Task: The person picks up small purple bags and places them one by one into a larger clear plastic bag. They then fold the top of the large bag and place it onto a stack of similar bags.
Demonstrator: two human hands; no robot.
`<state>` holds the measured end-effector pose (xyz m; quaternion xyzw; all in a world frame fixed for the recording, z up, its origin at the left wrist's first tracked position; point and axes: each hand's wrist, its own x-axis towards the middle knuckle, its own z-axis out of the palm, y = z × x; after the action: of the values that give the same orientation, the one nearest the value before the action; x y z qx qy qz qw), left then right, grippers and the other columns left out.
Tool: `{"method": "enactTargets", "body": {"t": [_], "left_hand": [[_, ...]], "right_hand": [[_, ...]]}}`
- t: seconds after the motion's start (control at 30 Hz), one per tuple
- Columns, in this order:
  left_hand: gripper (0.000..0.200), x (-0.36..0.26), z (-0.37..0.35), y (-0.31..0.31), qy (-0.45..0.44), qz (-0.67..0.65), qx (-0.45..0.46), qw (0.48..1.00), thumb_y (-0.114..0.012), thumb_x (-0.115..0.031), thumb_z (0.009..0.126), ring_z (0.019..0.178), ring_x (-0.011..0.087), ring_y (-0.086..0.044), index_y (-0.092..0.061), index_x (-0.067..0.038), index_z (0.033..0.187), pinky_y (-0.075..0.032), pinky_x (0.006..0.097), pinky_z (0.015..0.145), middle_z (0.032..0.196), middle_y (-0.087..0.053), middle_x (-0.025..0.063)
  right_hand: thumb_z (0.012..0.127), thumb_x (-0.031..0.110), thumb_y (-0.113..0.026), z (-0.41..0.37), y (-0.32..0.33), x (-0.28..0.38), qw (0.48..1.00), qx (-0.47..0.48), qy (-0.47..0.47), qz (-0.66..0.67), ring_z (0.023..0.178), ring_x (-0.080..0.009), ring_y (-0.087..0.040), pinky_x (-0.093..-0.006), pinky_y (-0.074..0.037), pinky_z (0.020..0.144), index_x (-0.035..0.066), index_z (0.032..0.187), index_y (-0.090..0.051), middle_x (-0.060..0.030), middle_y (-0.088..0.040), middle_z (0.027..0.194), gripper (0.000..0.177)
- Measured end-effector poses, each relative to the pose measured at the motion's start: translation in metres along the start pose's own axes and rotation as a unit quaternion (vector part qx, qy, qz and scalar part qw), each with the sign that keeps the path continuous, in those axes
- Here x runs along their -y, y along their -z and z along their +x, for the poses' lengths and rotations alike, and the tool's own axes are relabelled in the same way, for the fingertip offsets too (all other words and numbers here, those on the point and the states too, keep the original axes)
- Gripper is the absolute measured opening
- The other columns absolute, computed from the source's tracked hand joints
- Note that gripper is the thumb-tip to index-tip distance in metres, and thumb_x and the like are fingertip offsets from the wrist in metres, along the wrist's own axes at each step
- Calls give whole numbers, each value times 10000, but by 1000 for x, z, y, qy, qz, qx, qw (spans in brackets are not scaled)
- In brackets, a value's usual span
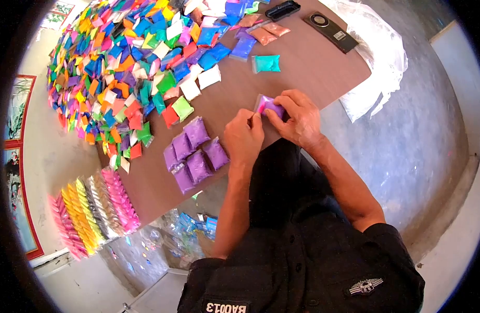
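A small clear packet with purple filling (274, 108) is between my hands, just above the near edge of the brown table. A bright pink patch shows at its left side. My right hand (298, 119) grips the packet, thumb on top and fingers curled round its far side. The fingers of my left hand (244, 135) are closed, with thumb and forefinger pinched at the packet's left edge; what lies right between those tips is hidden. Left of my left hand, several purple packets (197, 167) lie grouped together. A teal packet (266, 63) lies beyond my hands.
A big heap of coloured packets (141, 57) covers the table's far left. Rows of coloured packets (94, 208) line the left corner. A dark phone (331, 32) and a black tray (282, 10) lie at the back right, beside a white plastic bag (378, 57). Wrappers (190, 227) lie below the table.
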<state>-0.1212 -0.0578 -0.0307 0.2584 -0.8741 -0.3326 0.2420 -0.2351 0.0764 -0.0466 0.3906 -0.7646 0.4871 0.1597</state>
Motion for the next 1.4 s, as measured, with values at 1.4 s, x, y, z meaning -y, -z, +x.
{"method": "enactTargets", "body": {"t": [1.4], "left_hand": [[218,-14,11,11,3,-16,4,1000,-775,-180,984,636,296,-689,-722,16,904,-530,402,640,763,-712,201]], "right_hand": [[822,116,-837,-2,0,-3,1000,-15,12,21,878,-341,-726,-439,-600,778,59,964,-753,-121,-732,1008,174]]}}
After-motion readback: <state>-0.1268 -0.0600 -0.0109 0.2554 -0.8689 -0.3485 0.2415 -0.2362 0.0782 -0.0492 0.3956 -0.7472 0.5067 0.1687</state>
